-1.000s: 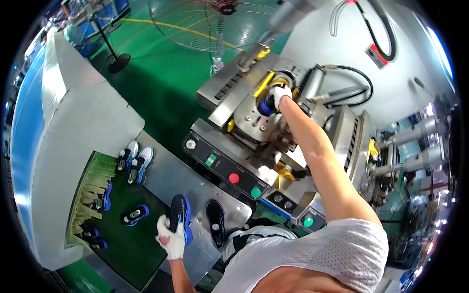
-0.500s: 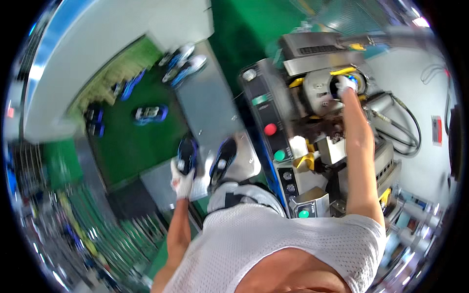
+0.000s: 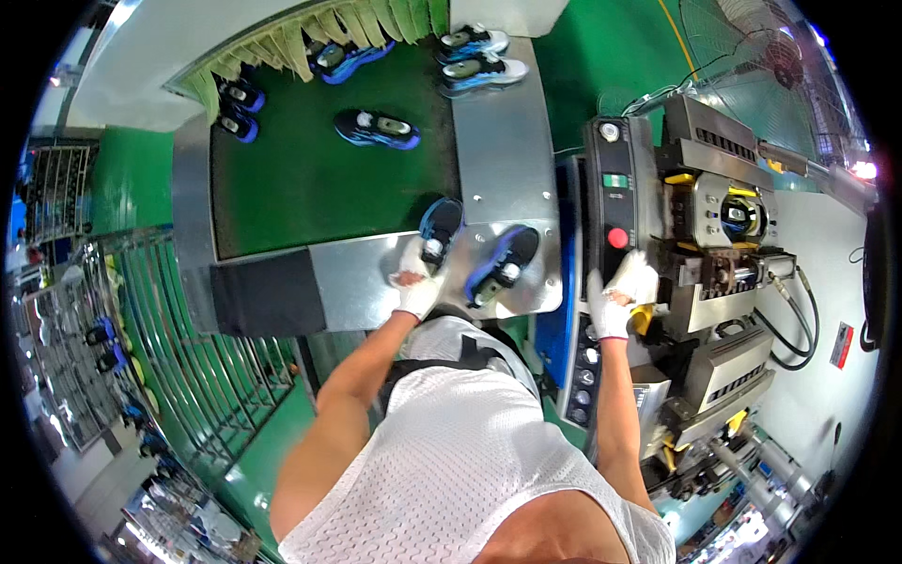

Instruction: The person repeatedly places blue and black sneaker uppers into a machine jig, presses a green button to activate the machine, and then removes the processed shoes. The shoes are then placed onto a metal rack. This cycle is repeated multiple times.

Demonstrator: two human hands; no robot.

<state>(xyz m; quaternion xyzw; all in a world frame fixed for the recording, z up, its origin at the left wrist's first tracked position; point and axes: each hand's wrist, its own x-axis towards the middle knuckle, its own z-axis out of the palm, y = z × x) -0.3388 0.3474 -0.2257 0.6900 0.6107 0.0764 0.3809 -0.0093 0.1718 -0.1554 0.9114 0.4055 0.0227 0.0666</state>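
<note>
My left hand (image 3: 415,280), in a white glove, grips the heel end of a black and blue sneaker (image 3: 443,218) on the metal ledge. A second black and blue sneaker (image 3: 505,261) lies to its right, toe pointing away from me. My right hand (image 3: 622,293), gloved as well, is over the lower part of the control panel (image 3: 611,197), thumb and fingers apart, holding nothing. It covers part of the panel below the red button (image 3: 617,238). Farther right, a blue and dark item (image 3: 740,218) sits in the round opening of the pressing machine (image 3: 709,211); its kind is unclear.
A green conveyor belt (image 3: 310,193) carries more sneakers (image 3: 376,129) out from under a fringed curtain (image 3: 310,42). White and blue sneakers (image 3: 484,70) stand on the ledge's far end. A metal rack (image 3: 202,338) is at left, a black mat (image 3: 268,293) nearer, a caged fan (image 3: 785,66) far right.
My right hand has drawn back from the machine's round opening to the control panel. My left hand stays at the sneaker. The whole view has turned and shifted.
</note>
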